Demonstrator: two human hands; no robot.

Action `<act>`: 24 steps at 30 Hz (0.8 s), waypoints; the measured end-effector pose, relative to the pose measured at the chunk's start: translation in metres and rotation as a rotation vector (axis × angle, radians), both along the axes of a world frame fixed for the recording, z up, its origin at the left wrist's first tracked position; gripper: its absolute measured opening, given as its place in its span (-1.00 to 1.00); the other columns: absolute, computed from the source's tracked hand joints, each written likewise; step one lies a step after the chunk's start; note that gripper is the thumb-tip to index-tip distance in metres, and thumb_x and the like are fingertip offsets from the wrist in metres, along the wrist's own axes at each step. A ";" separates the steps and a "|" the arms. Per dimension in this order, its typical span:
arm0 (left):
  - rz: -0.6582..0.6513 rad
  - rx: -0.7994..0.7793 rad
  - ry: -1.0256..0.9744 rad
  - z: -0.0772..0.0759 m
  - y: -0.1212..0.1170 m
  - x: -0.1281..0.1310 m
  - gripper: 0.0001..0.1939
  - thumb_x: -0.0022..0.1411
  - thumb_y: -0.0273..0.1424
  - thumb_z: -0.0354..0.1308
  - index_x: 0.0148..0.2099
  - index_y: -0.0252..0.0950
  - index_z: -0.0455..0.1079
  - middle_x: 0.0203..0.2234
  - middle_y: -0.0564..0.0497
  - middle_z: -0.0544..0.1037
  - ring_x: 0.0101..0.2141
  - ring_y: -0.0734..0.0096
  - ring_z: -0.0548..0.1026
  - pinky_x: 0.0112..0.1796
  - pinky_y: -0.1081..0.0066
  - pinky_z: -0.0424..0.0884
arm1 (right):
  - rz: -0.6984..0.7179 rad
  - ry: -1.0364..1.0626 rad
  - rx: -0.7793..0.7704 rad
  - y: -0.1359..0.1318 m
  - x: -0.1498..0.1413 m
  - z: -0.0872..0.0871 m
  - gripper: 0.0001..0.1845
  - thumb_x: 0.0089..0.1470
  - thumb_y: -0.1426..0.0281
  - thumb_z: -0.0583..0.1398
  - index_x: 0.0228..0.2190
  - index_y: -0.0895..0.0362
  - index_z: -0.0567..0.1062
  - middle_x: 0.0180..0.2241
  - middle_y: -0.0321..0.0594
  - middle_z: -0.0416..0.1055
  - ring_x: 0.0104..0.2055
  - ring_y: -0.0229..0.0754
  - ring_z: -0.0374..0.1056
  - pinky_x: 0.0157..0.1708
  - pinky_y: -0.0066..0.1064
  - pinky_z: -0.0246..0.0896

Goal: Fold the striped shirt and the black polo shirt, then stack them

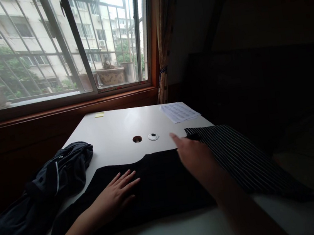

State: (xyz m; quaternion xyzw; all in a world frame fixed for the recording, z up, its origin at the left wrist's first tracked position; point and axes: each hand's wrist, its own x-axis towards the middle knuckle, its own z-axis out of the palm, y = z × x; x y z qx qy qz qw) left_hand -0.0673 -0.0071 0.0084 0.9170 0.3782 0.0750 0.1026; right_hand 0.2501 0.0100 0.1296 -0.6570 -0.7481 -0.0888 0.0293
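Observation:
A black garment lies spread flat across the near part of the white table. My left hand rests palm down on its left part, fingers stretched out and apart, holding nothing. My right hand is over the garment's far right edge, seen from the back with the thumb pointing away; the fingers reach toward a striped dark cloth that lies beside and partly under the black one. Whether those fingers pinch any fabric is hidden.
A crumpled dark jacket lies at the table's left edge. A cable hole and its round cap sit mid-table. A printed sheet lies at the far right, a yellow sticky note at the far edge. A barred window is behind.

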 end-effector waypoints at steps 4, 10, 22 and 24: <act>-0.004 0.023 -0.013 -0.006 0.002 -0.004 -0.44 0.46 -0.15 -0.04 0.43 0.06 -0.03 0.39 0.03 0.05 0.36 0.09 0.03 0.29 -0.12 0.03 | 0.541 0.183 -0.257 -0.040 -0.070 0.010 -0.39 0.28 0.20 0.06 0.32 -0.15 0.11 -0.14 -0.21 0.60 -0.25 -0.04 0.51 -0.31 -0.32 0.30; -0.002 0.030 -0.016 -0.006 0.001 -0.004 -0.44 0.47 -0.14 -0.06 0.43 0.04 -0.04 0.40 0.03 0.01 0.37 0.10 0.00 0.30 -0.10 0.02 | 0.405 0.334 -0.204 -0.020 -0.022 -0.004 -0.55 0.35 0.29 -0.01 0.22 -0.07 0.31 -0.02 -0.19 0.54 -0.09 -0.04 0.49 -0.14 -0.30 0.28; 0.012 0.038 -0.064 -0.012 0.001 -0.003 -0.44 0.45 -0.21 0.00 0.42 0.05 -0.02 0.40 0.05 0.03 0.36 0.07 0.02 0.30 -0.10 0.03 | -0.001 0.369 -0.359 -0.012 0.064 -0.105 -0.30 0.29 0.26 0.08 0.35 0.11 -0.01 -0.17 0.00 0.53 -0.17 0.07 0.50 -0.28 -0.29 0.27; 0.024 0.029 -0.050 -0.008 -0.001 -0.002 -0.43 0.45 -0.24 0.02 0.42 0.04 0.00 0.39 0.03 0.05 0.36 0.05 0.03 0.28 -0.13 0.04 | 0.031 0.439 -0.376 -0.012 0.069 -0.106 -0.33 0.29 0.32 0.05 0.34 0.11 -0.02 -0.26 -0.06 0.54 -0.22 0.03 0.51 -0.33 -0.32 0.26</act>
